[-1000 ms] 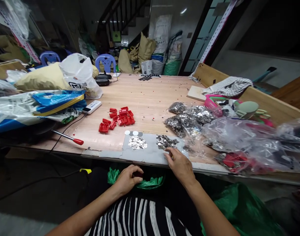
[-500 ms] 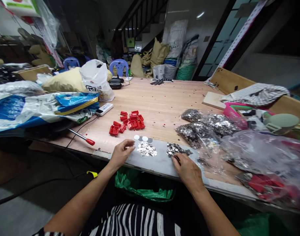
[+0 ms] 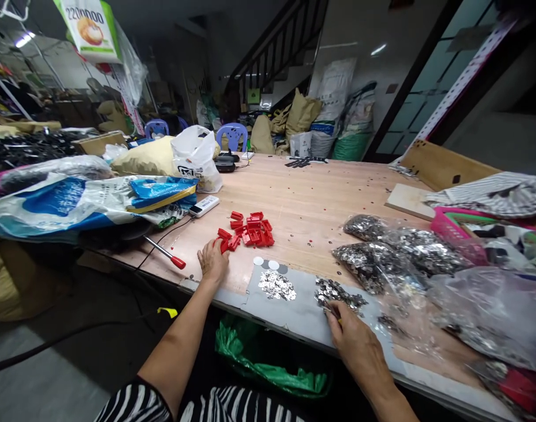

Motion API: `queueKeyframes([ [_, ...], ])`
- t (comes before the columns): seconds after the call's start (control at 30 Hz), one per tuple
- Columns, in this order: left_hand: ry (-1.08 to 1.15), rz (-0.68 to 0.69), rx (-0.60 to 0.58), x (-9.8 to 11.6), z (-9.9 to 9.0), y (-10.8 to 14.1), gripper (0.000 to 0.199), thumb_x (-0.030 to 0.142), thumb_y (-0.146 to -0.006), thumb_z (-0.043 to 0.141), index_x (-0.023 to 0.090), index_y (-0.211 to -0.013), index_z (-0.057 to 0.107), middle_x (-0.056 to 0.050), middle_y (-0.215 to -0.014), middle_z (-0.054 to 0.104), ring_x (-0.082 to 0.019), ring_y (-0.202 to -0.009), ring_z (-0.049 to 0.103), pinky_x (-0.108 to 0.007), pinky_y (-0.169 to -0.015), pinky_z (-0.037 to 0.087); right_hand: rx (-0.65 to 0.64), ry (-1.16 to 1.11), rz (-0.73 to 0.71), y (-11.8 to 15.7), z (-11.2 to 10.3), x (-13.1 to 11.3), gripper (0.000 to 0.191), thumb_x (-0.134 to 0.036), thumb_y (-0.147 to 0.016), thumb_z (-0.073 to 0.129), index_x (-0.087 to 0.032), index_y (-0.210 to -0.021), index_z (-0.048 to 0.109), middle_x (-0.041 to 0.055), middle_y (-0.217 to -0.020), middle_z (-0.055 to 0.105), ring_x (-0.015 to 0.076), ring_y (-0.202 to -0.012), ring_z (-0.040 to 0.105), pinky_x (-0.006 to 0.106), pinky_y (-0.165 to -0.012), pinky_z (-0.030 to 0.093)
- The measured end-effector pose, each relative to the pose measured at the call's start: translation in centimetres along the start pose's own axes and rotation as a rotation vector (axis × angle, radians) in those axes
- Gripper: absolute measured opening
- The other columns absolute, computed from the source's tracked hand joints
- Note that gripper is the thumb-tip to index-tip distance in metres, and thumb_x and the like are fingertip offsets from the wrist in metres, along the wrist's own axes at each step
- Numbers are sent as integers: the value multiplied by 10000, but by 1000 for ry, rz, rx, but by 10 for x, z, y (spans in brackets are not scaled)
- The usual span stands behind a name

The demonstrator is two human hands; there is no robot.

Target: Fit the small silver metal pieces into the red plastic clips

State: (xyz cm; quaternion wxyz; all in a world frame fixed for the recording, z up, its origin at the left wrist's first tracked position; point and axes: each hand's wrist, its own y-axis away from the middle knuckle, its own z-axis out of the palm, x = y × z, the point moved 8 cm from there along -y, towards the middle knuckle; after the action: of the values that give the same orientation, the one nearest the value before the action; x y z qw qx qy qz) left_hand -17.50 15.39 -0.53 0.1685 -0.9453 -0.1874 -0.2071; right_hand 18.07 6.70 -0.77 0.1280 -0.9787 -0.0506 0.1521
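My left hand [image 3: 213, 261] is at the near left edge of a heap of red plastic pieces [image 3: 257, 231]. Its fingers are closed around one small red piece [image 3: 224, 245], partly hidden by them. My right hand [image 3: 356, 334] pinches a thin, dark tool, which looks like tweezers [image 3: 333, 311]. The tool's tip is at the near edge of a pile of dark metal parts [image 3: 341, 295]. Between the hands, a pile of shiny flat metal pieces [image 3: 277, 285] lies on a grey mat [image 3: 303, 313], below two white discs [image 3: 266, 263].
Clear bags of metal parts [image 3: 369, 258] crowd the right side beside a pink basket [image 3: 457, 231]. To the left lie a blue and white sack [image 3: 78, 202], a white device [image 3: 205, 206] and a red-tipped lever [image 3: 177, 262]. A green-lined bin [image 3: 268, 366] sits below the table edge.
My left hand has moved left and away from beside the shiny pile to the red pieces, closing on one. My right hand stays by the dark parts. The camera view has shifted.
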Motion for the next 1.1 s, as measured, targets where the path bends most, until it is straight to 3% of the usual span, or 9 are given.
queueKeyframes([
  [0.13, 25, 77, -34, 3, 0, 17, 315, 241, -840, 556, 227, -1152, 589, -107, -1280, 566, -265, -1189, 503, -474, -1043, 300, -35, 6, -78, 1, 1, -10, 290, -265, -889, 375, -225, -1105, 563, 70, -1082, 664, 224, -892, 671, 328, -664, 523],
  [0.4, 157, 230, -78, 9, -3, 55, 154, 274, -846, 583, 224, -965, 668, -92, -1315, 563, -282, -1305, 411, -531, -1105, 211, -132, -30, -39, 2, -3, -16, 197, -244, -859, 431, -228, -997, 570, 46, -965, 681, 212, -825, 663, 318, -677, 500],
  [0.5, 316, 269, -12, 17, -19, 63, 145, 258, -840, 593, 230, -955, 677, -78, -1307, 570, -270, -1341, 364, -496, -1133, 200, -134, -137, 8, 1, -7, -14, 204, -249, -844, 438, -228, -1002, 565, 45, -916, 696, 212, -821, 663, 311, -675, 488],
  [0.57, 539, 278, -17, 25, -28, 69, 148, 278, -854, 573, 234, -947, 680, -68, -1234, 614, -246, -1292, 431, -429, -1102, 298, -120, -224, 20, 0, -11, -14, 202, -268, -838, 441, -230, -983, 577, 42, -888, 702, 209, -813, 663, 305, -682, 483],
  [0.67, 968, 160, -208, 38, -24, 80, 187, 356, -853, 565, 199, -890, 662, -72, -1015, 680, -226, -995, 633, -357, -859, 501, -77, -345, 53, -2, -15, -11, 199, -322, -821, 473, -227, -939, 602, 41, -835, 705, 207, -771, 658, 296, -669, 477],
  [0.73, 1172, 42, -391, 48, -13, 92, 214, 379, -821, 608, 172, -868, 626, -56, -874, 687, -191, -773, 669, -309, -689, 524, -59, -413, 95, -2, -15, -8, 215, -353, -803, 510, -225, -942, 614, 41, -807, 702, 207, -754, 654, 292, -664, 475],
  [0.8, 1255, -1, -492, 58, -8, 106, 228, 350, -772, 675, 164, -878, 598, -32, -802, 680, -164, -701, 660, -273, -645, 513, -61, -498, 125, -2, -12, -6, 219, -378, -792, 549, -224, -931, 617, 41, -819, 699, 202, -757, 650, 287, -673, 473],
  [0.97, 1115, 212, -401, 76, -24, 130, 397, 236, -696, 748, 201, -1046, 565, -29, -970, 661, -155, -826, 655, -288, -782, 522, -135, -784, 167, 2, 1, -10, 262, -447, -794, 591, -200, -881, 596, 35, -793, 663, 143, -579, 577, 250, -536, 441],
  [1.1, 859, 458, -245, 90, -41, 144, 324, 217, -723, 723, 192, -1018, 590, -42, -965, 663, -147, -788, 623, -291, -751, 516, -185, -904, 116, 3, 1, -26, 264, -445, -817, 587, -188, -873, 602, 1, -706, 599, 107, -513, 498, 234, -505, 412],
])
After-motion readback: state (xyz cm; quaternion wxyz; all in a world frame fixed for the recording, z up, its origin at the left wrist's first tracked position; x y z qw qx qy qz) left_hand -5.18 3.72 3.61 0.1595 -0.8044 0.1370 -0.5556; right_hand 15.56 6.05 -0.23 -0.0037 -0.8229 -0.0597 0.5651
